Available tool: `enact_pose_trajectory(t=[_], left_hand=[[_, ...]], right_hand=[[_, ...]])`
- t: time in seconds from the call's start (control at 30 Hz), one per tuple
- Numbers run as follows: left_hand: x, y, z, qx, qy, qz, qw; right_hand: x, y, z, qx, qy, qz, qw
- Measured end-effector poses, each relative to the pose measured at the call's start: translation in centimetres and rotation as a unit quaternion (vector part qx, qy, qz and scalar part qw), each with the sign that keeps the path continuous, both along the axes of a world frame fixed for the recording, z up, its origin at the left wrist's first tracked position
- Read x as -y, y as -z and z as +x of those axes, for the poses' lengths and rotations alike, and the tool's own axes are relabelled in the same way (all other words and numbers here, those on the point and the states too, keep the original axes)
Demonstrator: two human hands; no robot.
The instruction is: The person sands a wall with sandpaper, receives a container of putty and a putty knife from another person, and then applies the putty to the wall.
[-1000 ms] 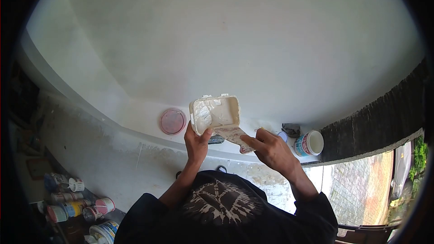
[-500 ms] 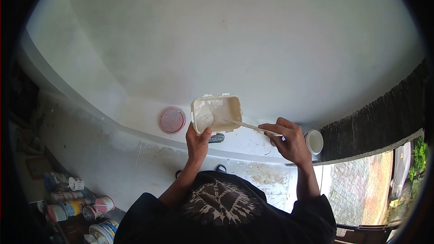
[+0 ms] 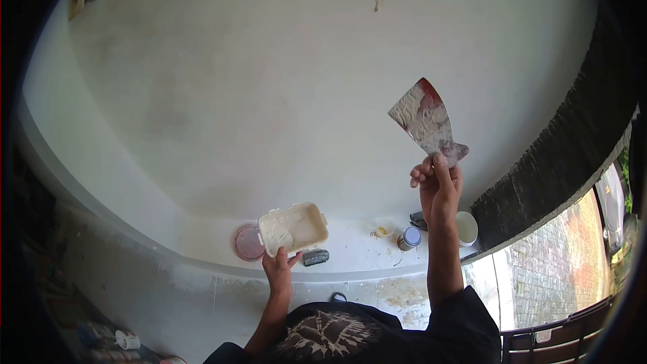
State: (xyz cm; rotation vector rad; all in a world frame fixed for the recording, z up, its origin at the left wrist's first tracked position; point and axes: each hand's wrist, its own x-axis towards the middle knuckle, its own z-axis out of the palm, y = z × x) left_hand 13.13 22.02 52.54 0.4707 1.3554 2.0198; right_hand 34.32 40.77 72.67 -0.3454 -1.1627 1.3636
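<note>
A cream rectangular tub point(image 3: 306, 223) with pale paste inside rests in my left hand point(image 3: 278, 273), its fingers closed on the near edge. My right hand point(image 3: 441, 185) is raised at the right, gripping a wide putty knife point(image 3: 424, 118) whose blade points up and is smeared with whitish paste. The blade has a reddish edge. Behind it is the pale wall point(image 3: 283, 94). A round reddish lid point(image 3: 249, 242) lies on the ledge, partly behind the tub.
On the white ledge point(image 3: 357, 264) stand a dark block-like object point(image 3: 315, 257), a jar with a bluish lid point(image 3: 409, 238), a small cup point(image 3: 384, 228) and a white bucket point(image 3: 466, 228). Paint containers point(image 3: 127, 340) are at the lower left. A dark rough wall edge point(image 3: 546, 162) runs along the right.
My right hand has lifted the putty knife out of the tub and up toward the wall. The tub and my left hand now appear lower and further left; the view has shifted upward.
</note>
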Motion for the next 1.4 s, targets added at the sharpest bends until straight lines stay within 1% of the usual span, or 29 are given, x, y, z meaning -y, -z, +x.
enact_pose_trajectory(t=[0.07, 0.13, 0.17, 0.23, 0.27, 0.33, 0.4, 0.47, 0.57, 0.7, 0.77, 0.8, 0.83, 0.87, 0.9, 0.93, 0.97, 1.0, 1.07, 1.1, 1.13, 1.2, 1.27, 1.33, 1.4], left_hand=[[0.1, 1.1, -0.2, 0.014, -0.021, -0.023, 0.999], [0.5, 1.0, -0.1, 0.033, -0.045, -0.043, 0.998], [0.9, 1.1, 0.0, 0.020, -0.040, -0.039, 0.998], [1.5, 1.4, 0.1, 0.060, -0.084, -0.056, 0.993], [1.9, 1.5, 0.1, 0.048, -0.085, -0.052, 0.994], [2.4, 1.6, -0.1, 0.065, -0.122, -0.051, 0.989], [3.4, 1.8, -0.9, 0.064, -0.136, -0.049, 0.987], [5.4, 2.0, -2.3, 0.069, -0.157, -0.045, 0.984], [7.3, 1.8, -3.6, 0.059, -0.204, -0.049, 0.976], [8.5, 2.2, -4.8, 0.055, -0.252, -0.050, 0.965], [8.5, 2.1, -5.0, 0.052, -0.276, -0.056, 0.958], [8.4, 2.2, -5.0, 0.055, -0.277, -0.053, 0.958], [8.4, 2.4, -5.2, 0.060, -0.284, -0.052, 0.956], [8.3, 2.4, -5.5, 0.066, -0.290, -0.050, 0.953], [8.1, 2.3, -5.7, 0.069, -0.289, -0.049, 0.953], [7.9, 2.2, -5.9, 0.069, -0.290, -0.044, 0.954], [7.6, 2.0, -6.0, 0.068, -0.290, -0.040, 0.954], [7.4, 1.9, -5.9, 0.072, -0.289, -0.039, 0.954], [6.7, 1.6, -5.8, 0.072, -0.296, -0.039, 0.952], [6.5, 1.6, -5.8, 0.075, -0.294, -0.040, 0.952], [6.3, 1.6, -5.8, 0.080, -0.287, -0.040, 0.954], [5.9, 1.6, -5.6, 0.088, -0.278, -0.040, 0.956], [5.7, 1.4, -5.3, 0.078, -0.278, -0.041, 0.956], [5.7, 1.4, -5.3, 0.079, -0.274, -0.045, 0.957], [5.8, 1.3, -5.5, 0.079, -0.271, -0.049, 0.958]], right_hand=[[-2.0, -2.2, -1.2, -0.037, 0.010, -0.013, 0.999], [-4.5, -3.3, -2.6, -0.067, -0.027, 0.004, 0.997], [-5.4, -3.9, -3.6, -0.089, -0.045, -0.007, 0.995], [-6.8, -5.1, -5.7, -0.122, -0.083, -0.020, 0.989], [-7.5, -5.5, -6.5, -0.134, -0.083, -0.016, 0.987], [-9.1, -6.1, -7.9, -0.193, -0.073, -0.011, 0.978], [-9.9, -6.8, -8.6, -0.215, -0.071, 0.004, 0.974], [-9.5, -7.6, -9.7, -0.221, -0.008, 0.052, 0.974], [-9.4, -9.3, -9.9, -0.210, 0.059, 0.079, 0.973], [-10.9, -9.4, -9.0, -0.181, 0.070, 0.134, 0.972], [-11.8, -9.2, -8.6, -0.132, 0.104, 0.178, 0.970], [-12.4, -9.3, -8.5, -0.131, 0.102, 0.182, 0.969], [-12.9, -9.4, -8.7, -0.069, 0.213, 0.235, 0.946], [-13.4, -9.6, -8.9, -0.006, 0.321, 0.285, 0.903], [-13.4, -10.1, -9.1, -0.004, 0.321, 0.288, 0.902], [-13.4, -10.8, -9.2, 0.063, 0.436, 0.374, 0.816], [-13.6, -11.3, -9.3, 0.127, 0.537, 0.448, 0.703], [-14.1, -11.5, -9.4, 0.130, 0.536, 0.451, 0.702], [-16.0, -11.4, -9.5, 0.227, 0.579, 0.531, 0.575], [-16.8, -11.6, -9.9, 0.223, 0.585, 0.561, 0.541], [-17.3, -11.3, -9.9, 0.226, 0.585, 0.562, 0.540], [-17.7, -11.2, -10.2, 0.258, 0.589, 0.564, 0.519], [-18.3, -11.2, -10.4, 0.274, 0.580, 0.565, 0.519], [-18.7, -11.0, -10.8, 0.353, 0.579, 0.550, 0.487], [-17.6, -11.2, -11.1, 0.373, 0.563, 0.558, 0.482]])
